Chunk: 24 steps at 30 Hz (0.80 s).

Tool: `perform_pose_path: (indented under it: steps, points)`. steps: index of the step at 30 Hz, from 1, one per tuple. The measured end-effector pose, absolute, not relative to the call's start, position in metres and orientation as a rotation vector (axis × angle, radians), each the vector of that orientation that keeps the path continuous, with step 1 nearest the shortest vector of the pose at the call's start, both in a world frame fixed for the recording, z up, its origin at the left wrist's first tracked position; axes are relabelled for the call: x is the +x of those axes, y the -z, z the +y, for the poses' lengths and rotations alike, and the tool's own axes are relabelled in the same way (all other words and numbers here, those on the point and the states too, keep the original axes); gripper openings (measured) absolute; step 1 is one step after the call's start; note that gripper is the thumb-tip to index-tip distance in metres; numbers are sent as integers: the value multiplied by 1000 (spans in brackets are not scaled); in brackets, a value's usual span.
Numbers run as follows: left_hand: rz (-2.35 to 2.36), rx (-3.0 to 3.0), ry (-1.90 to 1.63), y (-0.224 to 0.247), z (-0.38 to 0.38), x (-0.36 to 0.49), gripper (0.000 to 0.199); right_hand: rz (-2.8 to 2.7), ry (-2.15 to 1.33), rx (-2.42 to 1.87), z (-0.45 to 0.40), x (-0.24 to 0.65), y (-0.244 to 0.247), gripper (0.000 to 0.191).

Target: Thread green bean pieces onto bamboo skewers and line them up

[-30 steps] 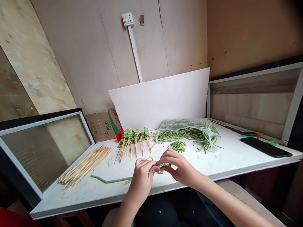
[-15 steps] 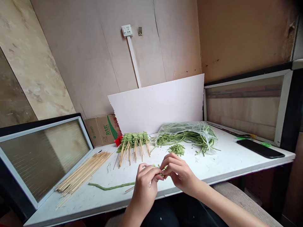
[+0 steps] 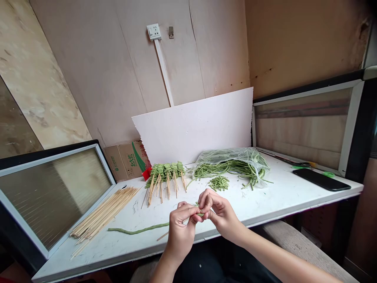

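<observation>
Clock centred on the meeting fingertips, 12 pointing away from the wearer.

Grip: left hand (image 3: 181,227) and right hand (image 3: 221,214) met low over the near edge of the table (image 3: 265,198). Thumbs and fingertips of both were pinched closed on a small green bean section (image 3: 200,215); neither hand stood open. The section sat at the centre, between the two sets of fingertips, so neither hand was clearly nearer. Its full shape was hidden by the fingers; the long axis of the exposed part looked roughly 9 to 3, though I could not be sure.

Key relation, as judged: a thin stick (image 3: 162,236) showed beyond the left hand at 8 o'clock, its axis running 8 to 2, toward the pinch. The left hand was the nearer one to it. Whether its far end entered the bean could not be told.

A long green bean (image 3: 138,231) ran out on the table toward 9 o'clock, its near end hidden behind the left hand; any join with the held section was not visible. A pile of short bean pieces (image 3: 218,183) lay at 1 o'clock, nearer the right hand.
</observation>
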State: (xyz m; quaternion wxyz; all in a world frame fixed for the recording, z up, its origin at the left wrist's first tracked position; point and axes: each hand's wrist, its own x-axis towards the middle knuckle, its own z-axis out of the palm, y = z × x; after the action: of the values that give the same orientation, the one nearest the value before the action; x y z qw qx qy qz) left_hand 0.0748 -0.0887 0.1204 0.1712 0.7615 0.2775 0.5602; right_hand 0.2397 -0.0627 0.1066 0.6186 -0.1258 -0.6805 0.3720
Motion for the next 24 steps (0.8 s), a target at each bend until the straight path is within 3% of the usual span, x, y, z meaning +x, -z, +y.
perform_pose_path:
  steps: [6, 14, 19, 24]
  points:
    - [759, 1945, -1605, -114, -84, 70, 29, -1331, -1163, -190, -52, 238, -105, 28]
    - [879, 1804, -1642, -110, -68, 58, 13, -1372, -822, -630, 7, 292, -102, 30]
    - [925, 1737, -1597, -100, -60, 55, 17, -1469, -605, -995, 54, 335, -67, 36]
    - [994, 1744, -1546, -98, -56, 52, 23, -1582, -493, -1404, 78, 378, -37, 23]
